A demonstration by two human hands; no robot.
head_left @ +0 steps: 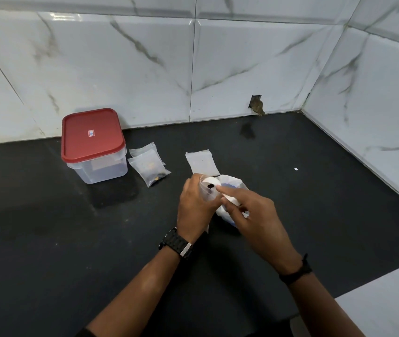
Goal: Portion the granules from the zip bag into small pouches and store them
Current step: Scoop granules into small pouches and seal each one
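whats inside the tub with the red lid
Through the clear wall of the tub a pale label or pouch and something dark low at the right show. The red lid is on and the plastic is cloudy, so the contents cannot be told exactly.

A black stone counter (pixel 72 239) fills a tiled corner, meeting marbled white wall tiles along its far edge and its right edge. Near the far edge, toward the left, stands a clear plastic container (pixel 101 169) closed with a red lid (pixel 92 135). Just beside it on the right lie two small clear pouches (pixel 150 166), overlapping, the front one holding dark bits. Further right, toward the middle, a flat empty pouch (pixel 201 162) lies alone. Touching its near corner sits a crumpled white bag (pixel 232 184). A tiny white speck (pixel 295 169) lies toward the right edge.
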